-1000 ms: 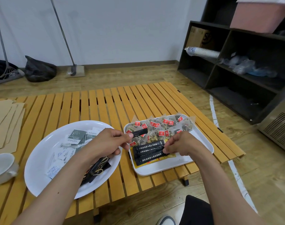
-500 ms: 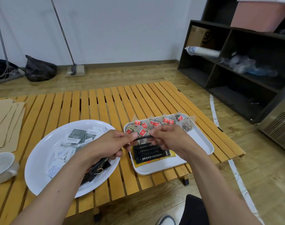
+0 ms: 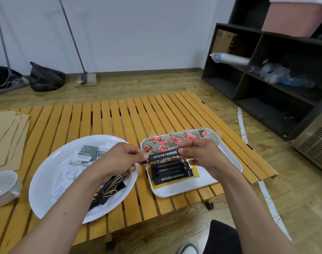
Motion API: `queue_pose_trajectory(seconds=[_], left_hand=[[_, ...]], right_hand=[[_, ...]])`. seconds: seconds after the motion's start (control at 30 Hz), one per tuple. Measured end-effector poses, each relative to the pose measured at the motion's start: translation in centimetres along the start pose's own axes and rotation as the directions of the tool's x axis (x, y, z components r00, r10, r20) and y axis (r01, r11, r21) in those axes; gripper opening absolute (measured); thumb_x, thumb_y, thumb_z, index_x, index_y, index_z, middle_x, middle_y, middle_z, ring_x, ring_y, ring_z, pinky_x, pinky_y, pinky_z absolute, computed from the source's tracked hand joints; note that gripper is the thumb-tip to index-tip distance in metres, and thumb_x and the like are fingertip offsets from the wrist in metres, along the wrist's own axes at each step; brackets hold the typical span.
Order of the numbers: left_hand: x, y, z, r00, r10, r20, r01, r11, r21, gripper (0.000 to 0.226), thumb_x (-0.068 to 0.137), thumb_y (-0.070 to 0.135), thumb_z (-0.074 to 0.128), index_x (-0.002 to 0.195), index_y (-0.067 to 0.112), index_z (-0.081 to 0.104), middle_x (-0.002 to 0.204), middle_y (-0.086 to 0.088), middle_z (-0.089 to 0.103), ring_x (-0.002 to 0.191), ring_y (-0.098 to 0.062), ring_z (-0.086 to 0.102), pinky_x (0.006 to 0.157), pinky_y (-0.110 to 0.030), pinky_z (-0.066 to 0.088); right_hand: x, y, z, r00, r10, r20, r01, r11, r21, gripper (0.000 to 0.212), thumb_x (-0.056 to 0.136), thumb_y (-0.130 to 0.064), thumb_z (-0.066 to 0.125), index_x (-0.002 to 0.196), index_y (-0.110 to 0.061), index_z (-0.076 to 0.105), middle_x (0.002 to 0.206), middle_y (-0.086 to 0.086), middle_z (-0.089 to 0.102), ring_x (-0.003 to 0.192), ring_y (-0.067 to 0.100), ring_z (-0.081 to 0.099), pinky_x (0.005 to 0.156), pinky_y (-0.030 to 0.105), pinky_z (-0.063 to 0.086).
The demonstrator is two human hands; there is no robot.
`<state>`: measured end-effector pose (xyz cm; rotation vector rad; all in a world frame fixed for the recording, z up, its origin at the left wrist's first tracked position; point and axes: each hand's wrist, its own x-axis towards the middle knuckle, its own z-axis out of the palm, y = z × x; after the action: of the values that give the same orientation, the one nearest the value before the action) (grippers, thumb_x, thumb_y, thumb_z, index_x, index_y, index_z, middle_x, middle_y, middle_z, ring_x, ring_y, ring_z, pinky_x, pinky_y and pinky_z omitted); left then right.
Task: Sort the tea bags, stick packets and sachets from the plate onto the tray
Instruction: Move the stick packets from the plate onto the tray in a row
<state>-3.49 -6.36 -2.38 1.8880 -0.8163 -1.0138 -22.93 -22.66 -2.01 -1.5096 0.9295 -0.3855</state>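
A black stick packet [image 3: 162, 156] hangs level above the left part of the white tray [image 3: 228, 158]. My left hand [image 3: 118, 160] pinches its left end and my right hand [image 3: 200, 154] pinches its right end. On the tray lie several black stick packets [image 3: 171, 172] in a row on yellow packets, with several tea bags [image 3: 174, 141] with red tags along the far side. The white plate [image 3: 46, 173] at the left holds white and grey sachets [image 3: 87, 153] and more black stick packets [image 3: 108, 189] under my left wrist.
Everything rests on a low slatted wooden table [image 3: 119, 118]. A white cup [image 3: 4, 186] and brown paper sheets [image 3: 6, 136] sit at its left edge. A dark shelf unit [image 3: 277, 76] stands at the right, a broom and black bag against the far wall.
My right hand left the packets on the tray and came up to take the right end of the stick packet that my left hand carried over from the plate.
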Motion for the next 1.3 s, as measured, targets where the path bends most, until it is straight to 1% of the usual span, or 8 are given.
queue_pose_trajectory(seconds=[0.17,0.33,0.47,0.57,0.83,1.0,1.13,1.3], left_hand=[[0.5,0.2,0.3,0.985,0.072,-0.155,-0.093,0.987,-0.133,0.015,0.091,0.021,0.074,0.103,0.012,0.074,0.079,-0.009,0.078,0.045,-0.011,0.038,0.042,-0.019,0.032],[0.4,0.8,1.2,0.969,0.143,-0.204,-0.179,0.968,-0.174,0.029,0.081,0.026,0.084,0.097,0.009,0.068,0.069,-0.013,0.070,0.040,-0.010,0.037,0.038,-0.018,0.030],[0.1,1.1,1.4,0.982,0.140,-0.130,-0.163,0.970,-0.180,0.032,0.082,0.033,0.081,0.100,0.010,0.067,0.081,-0.005,0.080,0.042,-0.010,0.032,0.039,-0.018,0.028],[-0.1,1.0,1.4,0.992,0.112,-0.051,-0.119,0.982,-0.149,0.033,0.079,0.029,0.085,0.100,0.010,0.069,0.065,0.002,0.074,0.042,-0.009,0.035,0.040,-0.018,0.028],[0.4,0.4,1.3,0.988,0.147,-0.051,-0.153,0.978,-0.141,0.010,0.088,0.008,0.076,0.098,0.009,0.074,0.082,-0.014,0.076,0.035,-0.006,0.036,0.036,-0.015,0.030],[0.9,-0.2,1.5,0.983,0.170,-0.069,-0.176,0.981,-0.082,0.013,0.094,0.008,0.069,0.104,0.010,0.077,0.088,-0.017,0.079,0.035,-0.005,0.036,0.038,-0.014,0.032],[1.5,-0.7,1.9,0.982,0.160,-0.096,-0.160,0.987,0.007,0.012,0.093,0.010,0.072,0.102,0.012,0.078,0.086,-0.012,0.079,0.033,-0.003,0.039,0.039,-0.014,0.034],[1.4,-0.6,1.2,0.963,0.157,-0.217,-0.161,0.987,0.002,0.014,0.098,0.023,0.065,0.094,0.014,0.075,0.080,-0.006,0.076,0.042,-0.012,0.043,0.043,-0.021,0.037]], right_hand=[[-0.8,-0.4,0.2,0.988,0.034,0.151,-0.006,0.984,-0.179,0.014,0.080,-0.010,0.083,0.089,-0.012,0.073,0.103,0.019,0.076,0.077,0.013,0.066,0.062,0.025,0.048],[-1.2,-0.9,1.7,0.969,-0.021,0.246,0.062,0.985,-0.160,0.023,0.075,-0.015,0.088,0.086,-0.015,0.068,0.082,0.016,0.071,0.074,0.021,0.060,0.055,0.024,0.040],[-0.8,-1.1,2.0,0.986,-0.035,0.166,0.038,0.999,-0.017,0.046,0.080,-0.011,0.084,0.119,-0.014,0.058,0.088,0.010,0.077,0.068,0.012,0.065,0.052,0.024,0.043],[-0.9,-1.1,2.0,0.993,-0.027,0.118,0.012,0.992,0.129,0.051,0.084,-0.004,0.080,0.126,-0.015,0.053,0.089,0.012,0.079,0.075,0.021,0.076,0.054,0.025,0.053],[-0.5,-0.8,1.3,0.996,-0.017,0.092,0.001,0.985,0.170,0.015,0.095,-0.009,0.069,0.109,-0.005,0.069,0.091,0.012,0.076,0.077,0.018,0.074,0.060,0.025,0.057],[-0.2,-0.1,-0.6,0.996,0.070,0.046,-0.078,0.981,0.180,0.019,0.088,-0.001,0.074,0.107,0.000,0.071,0.094,0.018,0.078,0.079,0.023,0.077,0.065,0.027,0.062],[0.4,0.6,-1.2,0.992,0.101,-0.076,-0.101,0.995,0.012,0.017,0.089,-0.003,0.074,0.105,-0.007,0.074,0.097,0.012,0.079,0.079,0.016,0.075,0.069,0.029,0.056],[1.3,1.1,-1.3,0.976,0.152,-0.156,-0.157,0.987,-0.023,0.014,0.086,-0.001,0.077,0.099,-0.005,0.073,0.097,0.016,0.079,0.076,0.017,0.073,0.057,0.024,0.048]])
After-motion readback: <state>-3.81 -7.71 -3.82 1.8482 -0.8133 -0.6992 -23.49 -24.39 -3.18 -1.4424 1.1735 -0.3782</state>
